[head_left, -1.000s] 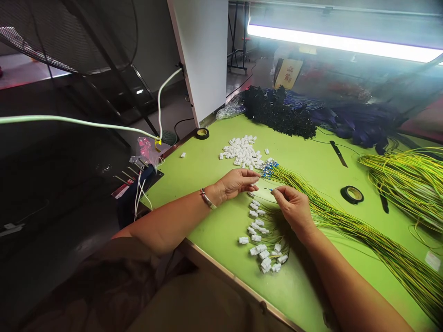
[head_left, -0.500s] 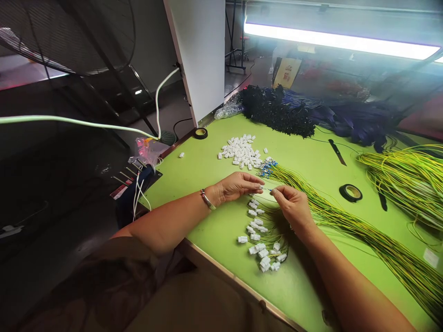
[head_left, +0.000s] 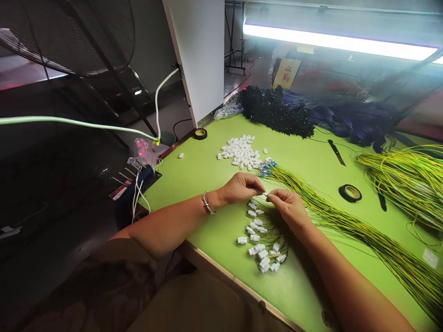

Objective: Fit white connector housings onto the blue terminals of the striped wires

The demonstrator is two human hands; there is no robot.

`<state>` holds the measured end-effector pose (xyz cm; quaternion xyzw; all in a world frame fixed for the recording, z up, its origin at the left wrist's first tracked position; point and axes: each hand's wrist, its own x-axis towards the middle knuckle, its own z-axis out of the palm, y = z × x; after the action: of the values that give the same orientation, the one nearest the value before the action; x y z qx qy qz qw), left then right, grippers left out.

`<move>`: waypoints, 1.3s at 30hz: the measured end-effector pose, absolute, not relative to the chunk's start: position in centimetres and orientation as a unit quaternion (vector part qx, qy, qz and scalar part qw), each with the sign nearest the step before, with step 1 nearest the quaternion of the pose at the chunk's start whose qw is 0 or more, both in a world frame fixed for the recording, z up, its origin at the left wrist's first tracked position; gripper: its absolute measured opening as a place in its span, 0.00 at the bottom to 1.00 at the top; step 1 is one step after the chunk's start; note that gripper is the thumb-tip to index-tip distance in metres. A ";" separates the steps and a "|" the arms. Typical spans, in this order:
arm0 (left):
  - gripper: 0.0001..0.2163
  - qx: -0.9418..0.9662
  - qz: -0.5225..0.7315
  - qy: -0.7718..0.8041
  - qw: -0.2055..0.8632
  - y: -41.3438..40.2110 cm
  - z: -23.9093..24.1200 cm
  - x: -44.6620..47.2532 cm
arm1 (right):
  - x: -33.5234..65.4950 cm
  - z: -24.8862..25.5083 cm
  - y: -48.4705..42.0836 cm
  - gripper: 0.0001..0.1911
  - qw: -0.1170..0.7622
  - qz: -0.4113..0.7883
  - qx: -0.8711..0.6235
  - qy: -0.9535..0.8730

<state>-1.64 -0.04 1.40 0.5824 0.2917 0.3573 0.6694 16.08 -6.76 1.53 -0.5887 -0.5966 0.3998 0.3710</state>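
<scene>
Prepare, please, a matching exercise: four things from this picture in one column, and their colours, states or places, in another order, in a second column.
Column one
1. Long wire bundle
2. Bracelet
3. Pile of small connectors
4. Lamp tube

Column two
A. White, loosely heaped
B. Lit
C. Yellow-green, with blue tips at one end
D. Around the wrist of the left hand

Right pairs: 1-C, 2-D, 3-A, 4-B

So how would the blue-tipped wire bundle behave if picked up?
The wire bundle would probably sag, since its thin strands curve along the table. They may slide apart, as some stray from the main run. The crowded blue tips might snag.
</scene>
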 end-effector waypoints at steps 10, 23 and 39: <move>0.19 0.421 0.299 0.304 0.801 0.2 0.6 -1.7 | 16.5 1.8 -7.0 0.16 0.364 0.382 -0.569 -0.630; 0.18 0.449 0.268 0.307 0.795 0.5 1.1 -2.0 | 16.1 1.6 -7.2 0.18 0.365 0.412 -0.565 -0.614; 0.17 0.446 0.280 0.284 0.802 0.5 0.5 -1.9 | 15.8 1.5 -7.1 0.18 0.403 0.405 -0.562 -0.598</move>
<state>-1.86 0.47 0.53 0.4457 0.2841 0.2795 0.8016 15.76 -7.09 1.51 -0.5620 -0.5983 0.4051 0.4026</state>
